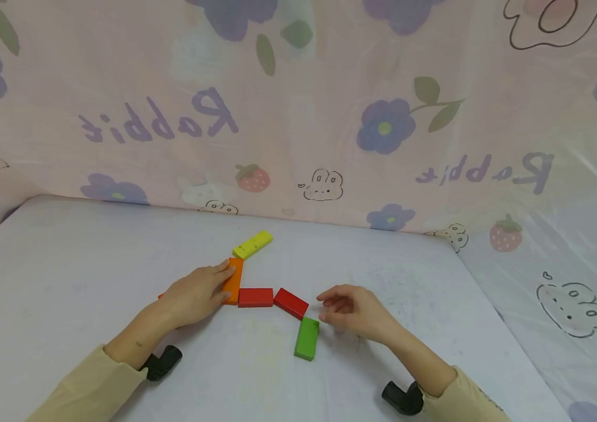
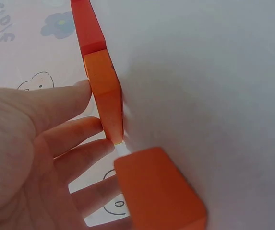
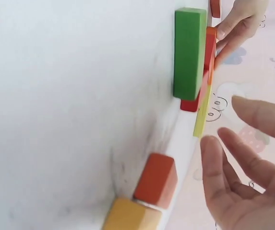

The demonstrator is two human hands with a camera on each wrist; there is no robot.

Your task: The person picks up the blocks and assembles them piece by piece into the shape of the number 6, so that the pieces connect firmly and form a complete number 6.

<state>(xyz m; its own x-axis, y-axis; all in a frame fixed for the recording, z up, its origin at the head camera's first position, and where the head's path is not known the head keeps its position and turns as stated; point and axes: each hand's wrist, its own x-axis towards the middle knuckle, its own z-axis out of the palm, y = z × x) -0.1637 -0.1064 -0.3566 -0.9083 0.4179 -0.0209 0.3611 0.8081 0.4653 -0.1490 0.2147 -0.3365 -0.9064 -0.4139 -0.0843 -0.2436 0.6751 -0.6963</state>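
Note:
My left hand (image 1: 193, 296) rests its fingertips and thumb on an orange block (image 1: 234, 281) that lies flat on the white surface. In the left wrist view those fingers look fairly straight along the orange block (image 2: 107, 88). A red block (image 1: 255, 298) meets its near right side, and a second red block (image 1: 291, 303) slants on from there. A green block (image 1: 307, 339) lies at the end of that row. Beyond the orange block, a yellow block (image 1: 253, 244) points away to the right. My right hand (image 1: 359, 310) hovers right of the green block, loosely curled and holding nothing.
Another orange block (image 2: 159, 189) is near my left palm, mostly hidden in the head view. Low in the right wrist view are an orange-red block (image 3: 156, 179) and a yellow-orange block (image 3: 132, 215). A patterned cloth (image 1: 288, 135) stands behind the white surface (image 1: 92, 252).

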